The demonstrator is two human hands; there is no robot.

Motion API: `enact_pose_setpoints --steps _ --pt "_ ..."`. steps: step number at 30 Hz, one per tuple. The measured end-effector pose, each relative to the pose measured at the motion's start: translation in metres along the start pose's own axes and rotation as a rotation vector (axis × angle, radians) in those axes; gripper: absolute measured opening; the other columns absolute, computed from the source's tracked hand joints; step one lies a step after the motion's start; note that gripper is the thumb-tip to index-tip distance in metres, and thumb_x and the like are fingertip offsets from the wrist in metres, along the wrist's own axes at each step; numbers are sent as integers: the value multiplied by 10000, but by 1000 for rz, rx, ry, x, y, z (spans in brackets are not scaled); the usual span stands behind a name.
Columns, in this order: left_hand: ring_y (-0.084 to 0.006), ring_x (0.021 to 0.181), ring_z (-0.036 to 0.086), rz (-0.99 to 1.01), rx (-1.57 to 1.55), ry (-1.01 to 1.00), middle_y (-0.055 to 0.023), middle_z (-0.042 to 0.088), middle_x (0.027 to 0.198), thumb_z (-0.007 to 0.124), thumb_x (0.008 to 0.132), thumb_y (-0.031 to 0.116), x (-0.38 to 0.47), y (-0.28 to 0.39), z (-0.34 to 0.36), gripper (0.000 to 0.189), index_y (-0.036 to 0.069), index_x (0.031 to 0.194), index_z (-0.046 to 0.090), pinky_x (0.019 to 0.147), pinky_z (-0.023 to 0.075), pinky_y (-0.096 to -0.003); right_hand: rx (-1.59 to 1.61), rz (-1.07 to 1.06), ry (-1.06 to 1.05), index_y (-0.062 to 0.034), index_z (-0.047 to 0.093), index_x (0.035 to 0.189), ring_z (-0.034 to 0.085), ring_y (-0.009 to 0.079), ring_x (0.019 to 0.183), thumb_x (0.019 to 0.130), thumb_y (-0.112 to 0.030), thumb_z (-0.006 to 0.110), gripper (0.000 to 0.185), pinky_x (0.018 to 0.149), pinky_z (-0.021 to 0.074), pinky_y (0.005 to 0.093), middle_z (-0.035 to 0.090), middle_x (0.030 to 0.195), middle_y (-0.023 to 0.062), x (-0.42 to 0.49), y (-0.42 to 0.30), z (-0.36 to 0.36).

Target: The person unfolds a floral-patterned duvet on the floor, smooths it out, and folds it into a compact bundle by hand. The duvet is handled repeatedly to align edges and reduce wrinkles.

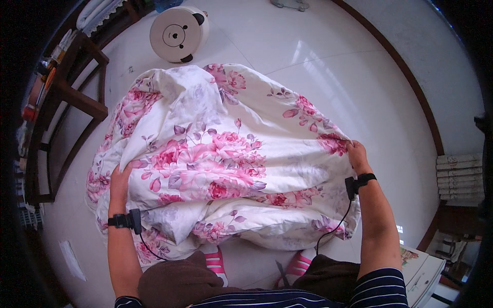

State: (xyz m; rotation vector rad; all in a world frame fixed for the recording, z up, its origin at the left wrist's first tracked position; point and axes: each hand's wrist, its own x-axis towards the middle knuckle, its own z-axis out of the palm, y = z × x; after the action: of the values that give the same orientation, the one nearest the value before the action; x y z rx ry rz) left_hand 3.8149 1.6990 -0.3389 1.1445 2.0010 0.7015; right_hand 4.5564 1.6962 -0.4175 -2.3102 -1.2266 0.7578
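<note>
A large white cloth point(285, 158) printed with pink roses and purple leaves spreads across the floor before me, rumpled and folded over itself. My left hand point(120, 180) grips a bunched part of it on the left side. On the right, my right hand point(358, 156) pinches the cloth's edge and pulls it taut into a point. The near part of the cloth sags in loose folds close to my feet. Each wrist wears a black strap with a small device and a cable.
A round stool point(173, 34) with a bear face stands beyond the cloth. At left is a dark wooden chair or table frame point(83, 98). A white cabinet point(421, 277) is near my right elbow; folded cloths point(460, 173) are stacked by the wall. Pink-and-white slippers point(215, 263) are on my feet.
</note>
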Motion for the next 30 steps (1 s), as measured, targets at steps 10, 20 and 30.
enact_pose_setpoints --steps 10,20,30 --pt "-223 1074 572 -316 133 -321 -86 618 1203 754 774 248 -175 -111 -97 595 3 1270 535 944 439 -351 -946 -414 -1292 -77 668 1006 643 276 871 849 -297 612 276 757 515 410 683 976 105 -51 75 -30" --pt "-150 1040 565 -341 169 -236 -79 612 1154 671 872 256 -72 -92 -159 513 4 1290 511 891 463 -293 -411 -318 -711 -25 507 1303 620 330 1067 791 -418 729 682 921 491 370 620 1172 232 -3 -164 41" --pt "-298 1179 545 42 222 43 -239 537 1284 740 768 425 75 -23 -35 842 -26 1382 380 968 438 -354 -312 -260 -304 -103 481 1319 565 382 1128 781 -266 671 593 967 408 507 621 1177 191 -46 -213 189"
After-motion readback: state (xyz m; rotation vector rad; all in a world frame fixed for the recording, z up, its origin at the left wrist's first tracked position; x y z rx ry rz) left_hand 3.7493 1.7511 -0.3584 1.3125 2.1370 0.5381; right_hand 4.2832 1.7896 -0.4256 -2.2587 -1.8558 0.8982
